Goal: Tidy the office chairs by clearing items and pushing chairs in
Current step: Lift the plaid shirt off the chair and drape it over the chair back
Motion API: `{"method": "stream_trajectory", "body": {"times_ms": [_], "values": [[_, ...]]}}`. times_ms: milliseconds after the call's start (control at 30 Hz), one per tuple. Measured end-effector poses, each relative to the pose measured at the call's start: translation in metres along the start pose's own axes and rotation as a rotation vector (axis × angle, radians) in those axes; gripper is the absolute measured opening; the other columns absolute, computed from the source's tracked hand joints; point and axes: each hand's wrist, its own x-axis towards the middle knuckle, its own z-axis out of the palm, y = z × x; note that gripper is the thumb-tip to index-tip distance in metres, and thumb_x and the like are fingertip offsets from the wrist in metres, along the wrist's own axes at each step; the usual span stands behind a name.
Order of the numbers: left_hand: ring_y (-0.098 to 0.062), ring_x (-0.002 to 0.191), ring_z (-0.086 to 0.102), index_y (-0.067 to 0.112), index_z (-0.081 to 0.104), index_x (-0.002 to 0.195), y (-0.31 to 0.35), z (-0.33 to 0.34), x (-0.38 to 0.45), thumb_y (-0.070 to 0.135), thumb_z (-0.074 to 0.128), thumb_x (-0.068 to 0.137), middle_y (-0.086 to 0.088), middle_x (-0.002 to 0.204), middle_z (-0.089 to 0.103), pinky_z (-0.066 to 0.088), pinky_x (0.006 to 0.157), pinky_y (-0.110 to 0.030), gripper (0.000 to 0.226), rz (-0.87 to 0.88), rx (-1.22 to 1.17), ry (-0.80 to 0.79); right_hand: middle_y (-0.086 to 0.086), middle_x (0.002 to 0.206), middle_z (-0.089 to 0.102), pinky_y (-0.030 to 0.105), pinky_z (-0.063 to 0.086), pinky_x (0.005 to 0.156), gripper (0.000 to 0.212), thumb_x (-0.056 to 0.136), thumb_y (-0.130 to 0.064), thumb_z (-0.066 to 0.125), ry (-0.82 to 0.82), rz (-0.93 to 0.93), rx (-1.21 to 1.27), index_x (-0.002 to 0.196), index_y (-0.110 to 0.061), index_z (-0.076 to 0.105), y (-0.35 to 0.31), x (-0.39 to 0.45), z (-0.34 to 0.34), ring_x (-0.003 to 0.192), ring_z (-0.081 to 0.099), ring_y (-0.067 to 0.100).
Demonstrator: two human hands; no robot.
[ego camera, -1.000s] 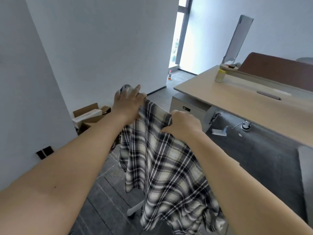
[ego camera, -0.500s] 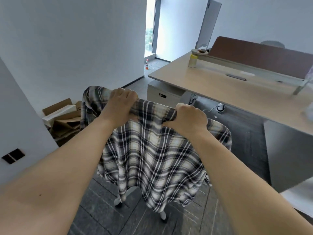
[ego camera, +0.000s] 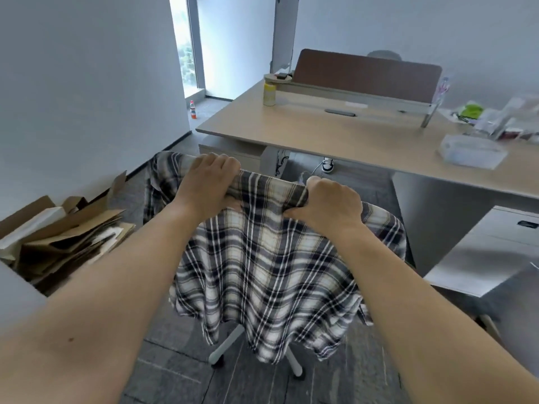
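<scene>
A black, white and cream plaid shirt hangs over the backrest of an office chair, hiding the backrest and seat. Only the chair's white base legs and casters show below the cloth. My left hand is curled over the top edge of the backrest on the left, gripping it through the shirt. My right hand grips the same top edge further right, fingers closed around cloth and rim. The chair stands a short way in front of the wooden desk.
A pile of flattened cardboard boxes lies on the floor at left by the wall. A white drawer cabinet stands at right, another under the desk. On the desk are a yellow jar, a brown divider panel and clutter at far right.
The view has swung right toward the desk, and the chair with the shirt has turned and rolled closer to it. Both hands keep their hold on the backrest top.
</scene>
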Motion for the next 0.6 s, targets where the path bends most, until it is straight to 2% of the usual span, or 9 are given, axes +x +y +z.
{"method": "stream_trajectory", "body": {"times_ms": [67,133,233,400,467,533,600], "values": [[-0.032,0.116,0.047,0.001,0.049,0.114,0.012,0.001,0.008,0.031,0.07,0.078,-0.015,0.12,0.057,0.03,0.106,-0.039,0.051,0.049,0.002,-0.009,0.008,0.102,0.066,0.033,0.039,0.074,0.049,0.074,-0.055,0.066,0.025,0.044,-0.012,0.087,-0.012,0.048,0.01,-0.008,-0.002,0.094,0.062,0.027],[-0.03,0.119,0.045,0.003,0.047,0.115,0.025,0.0,0.016,0.033,0.07,0.078,-0.013,0.123,0.055,0.029,0.107,-0.037,0.053,0.085,-0.017,-0.028,0.008,0.105,0.065,0.036,0.041,0.085,0.053,0.075,-0.054,0.065,0.056,0.099,-0.041,0.099,-0.008,0.053,0.021,-0.014,-0.003,0.099,0.061,0.027],[-0.028,0.12,0.044,0.005,0.047,0.117,0.041,0.003,0.025,0.034,0.071,0.076,-0.01,0.125,0.054,0.027,0.109,-0.036,0.056,0.129,-0.069,-0.03,0.009,0.11,0.062,0.038,0.038,0.095,0.055,0.077,-0.05,0.066,0.087,0.193,-0.047,0.106,-0.006,0.052,0.035,-0.018,0.001,0.106,0.056,0.028],[-0.028,0.12,0.043,0.007,0.047,0.12,0.057,0.009,0.026,0.038,0.072,0.073,-0.009,0.126,0.052,0.027,0.109,-0.036,0.062,0.108,-0.116,-0.018,0.011,0.116,0.059,0.038,0.034,0.101,0.053,0.077,-0.038,0.071,0.039,0.218,-0.02,0.112,-0.004,0.049,0.047,-0.02,-0.004,0.114,0.05,0.029],[-0.028,0.119,0.043,0.007,0.047,0.12,0.079,0.027,0.065,0.041,0.072,0.072,-0.009,0.125,0.052,0.027,0.11,-0.037,0.064,0.234,-0.17,-0.05,0.011,0.117,0.057,0.039,0.031,0.102,0.051,0.077,-0.034,0.071,0.05,0.386,-0.031,0.112,-0.004,0.049,0.073,-0.014,0.0,0.115,0.047,0.029],[-0.028,0.119,0.043,0.007,0.046,0.12,0.082,0.024,0.064,0.043,0.072,0.072,-0.009,0.125,0.052,0.026,0.111,-0.037,0.065,0.233,-0.176,-0.077,0.011,0.118,0.056,0.039,0.029,0.103,0.052,0.077,-0.033,0.072,0.061,0.367,-0.006,0.115,-0.005,0.048,0.082,-0.014,0.0,0.116,0.045,0.028],[-0.028,0.119,0.042,0.005,0.046,0.118,0.082,0.021,0.07,0.041,0.072,0.072,-0.01,0.124,0.051,0.025,0.111,-0.037,0.064,0.23,-0.19,-0.034,0.01,0.119,0.054,0.038,0.028,0.103,0.053,0.077,-0.033,0.072,0.101,0.354,-0.004,0.116,-0.005,0.048,0.085,-0.011,-0.004,0.115,0.044,0.027]]}}
